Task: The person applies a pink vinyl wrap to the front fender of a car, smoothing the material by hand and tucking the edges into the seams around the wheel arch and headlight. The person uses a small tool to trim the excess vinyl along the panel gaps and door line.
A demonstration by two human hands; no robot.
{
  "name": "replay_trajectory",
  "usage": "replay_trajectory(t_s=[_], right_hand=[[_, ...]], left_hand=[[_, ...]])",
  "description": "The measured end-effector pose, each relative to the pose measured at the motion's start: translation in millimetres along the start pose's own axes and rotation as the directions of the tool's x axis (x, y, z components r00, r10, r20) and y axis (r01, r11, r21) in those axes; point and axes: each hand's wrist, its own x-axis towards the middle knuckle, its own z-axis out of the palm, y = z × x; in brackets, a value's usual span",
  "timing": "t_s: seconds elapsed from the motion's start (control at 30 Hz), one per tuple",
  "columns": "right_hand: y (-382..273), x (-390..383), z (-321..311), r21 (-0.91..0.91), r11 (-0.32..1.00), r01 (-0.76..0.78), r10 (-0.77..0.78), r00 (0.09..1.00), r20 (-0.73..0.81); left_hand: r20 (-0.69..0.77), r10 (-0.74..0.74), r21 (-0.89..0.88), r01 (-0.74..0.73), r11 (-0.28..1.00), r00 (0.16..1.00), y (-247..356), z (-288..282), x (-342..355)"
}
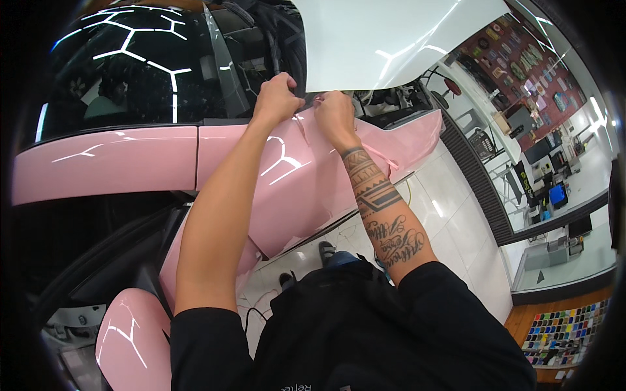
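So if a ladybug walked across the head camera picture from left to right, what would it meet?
Pink side mirror → left hand → right hand → small red seat → grid of little coloured squares.

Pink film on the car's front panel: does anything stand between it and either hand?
Nothing visible does. The left hand and right hand are both at the upper edge of the pink film; exact fingertip contact is unclear. The white hood lies just beyond the right hand, not between.
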Motion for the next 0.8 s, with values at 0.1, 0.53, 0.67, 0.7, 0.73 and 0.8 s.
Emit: replay_trajectory(t_s=[0.1, 0.53, 0.67, 0.7, 0.73, 0.8], right_hand=[[10.8, 4.5, 7.8, -0.115, 0.993, 0.038, -0.043, 0.998, -0.045], [-15.1, -1.3, -2.5, -0.288, 0.953, -0.097, 0.108, 0.994, 0.024], [-8.5, -1.8, 1.8, -0.339, 0.937, -0.081, 0.079, 0.997, -0.022], [-12.3, -3.7, 1.2, -0.317, 0.945, -0.077, 0.075, 0.997, -0.02], [-16.7, -5.0, 0.3, -0.29, 0.954, -0.072, 0.07, 0.997, -0.017], [-22.4, -6.1, -6.2, -0.245, 0.963, -0.113, 0.128, 0.991, 0.045]], left_hand=[[-0.044, 0.056, 0.053, -0.054, 0.997, 0.997, -6.1, 1.9, 2.2], [-0.04, -0.051, 0.068, 0.054, 0.996, 0.998, 9.3, 1.2, -2.3], [0.036, -0.009, 0.043, 0.007, 0.999, 0.999, 9.6, 0.3, -2.4], [0.031, -0.005, 0.036, 0.004, 0.999, 1.0, 7.3, -2.4, -2.9], [0.024, -0.005, 0.034, 0.004, 0.999, 1.0, 4.9, -4.2, -3.2], [0.047, -0.048, 0.003, 0.048, 0.999, 0.998, 9.7, -5.7, -4.5]])
